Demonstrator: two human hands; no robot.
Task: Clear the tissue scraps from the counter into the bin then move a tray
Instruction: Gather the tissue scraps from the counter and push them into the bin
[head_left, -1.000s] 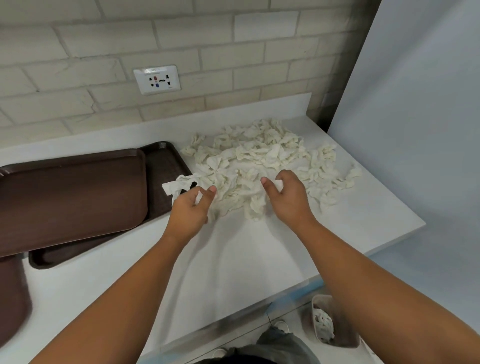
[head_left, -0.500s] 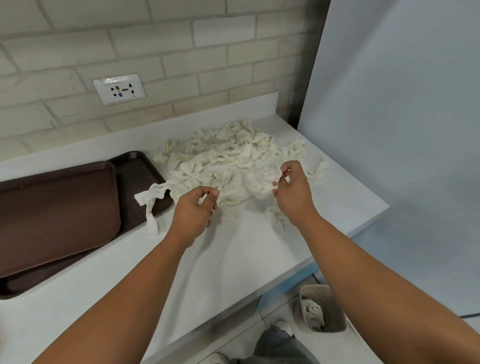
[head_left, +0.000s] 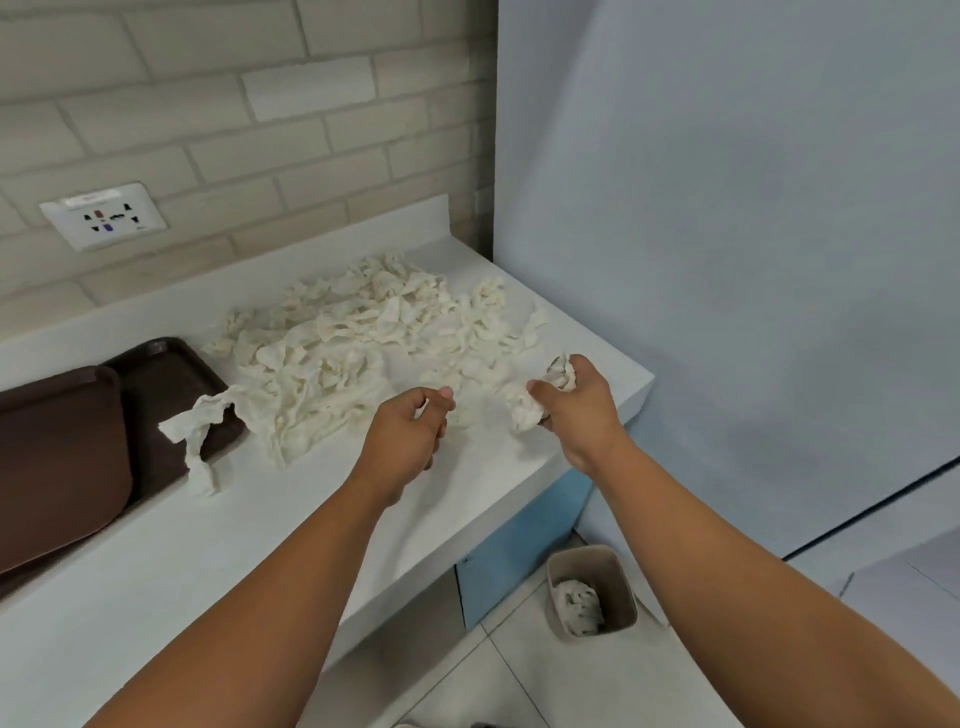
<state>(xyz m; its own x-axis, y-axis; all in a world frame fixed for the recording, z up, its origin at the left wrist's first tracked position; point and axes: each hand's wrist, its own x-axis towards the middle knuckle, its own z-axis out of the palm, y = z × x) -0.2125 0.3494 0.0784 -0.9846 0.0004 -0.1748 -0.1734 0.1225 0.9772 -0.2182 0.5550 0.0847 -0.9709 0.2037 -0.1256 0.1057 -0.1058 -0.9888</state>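
A small beige bin (head_left: 592, 592) on the floor holds a wad of tissue; it sits below the right hand (head_left: 576, 410), which is closed around a crumpled clump of tissue (head_left: 524, 410) at the counter (head_left: 218, 545) edge. The left hand (head_left: 405, 441) is curled, its fingertips pinching a small white bit. Beyond both hands, the tissue scraps (head_left: 363, 338) sprawl in a heap stretching left to right. Left of the left hand lie stacked brown trays (head_left: 57, 447), one strip draped over the lower tray's corner.

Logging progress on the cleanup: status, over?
Right hand clutching tissue wad. Left hand pinching a scrap. Most tissue scraps still on counter; bin below, unobstructed.
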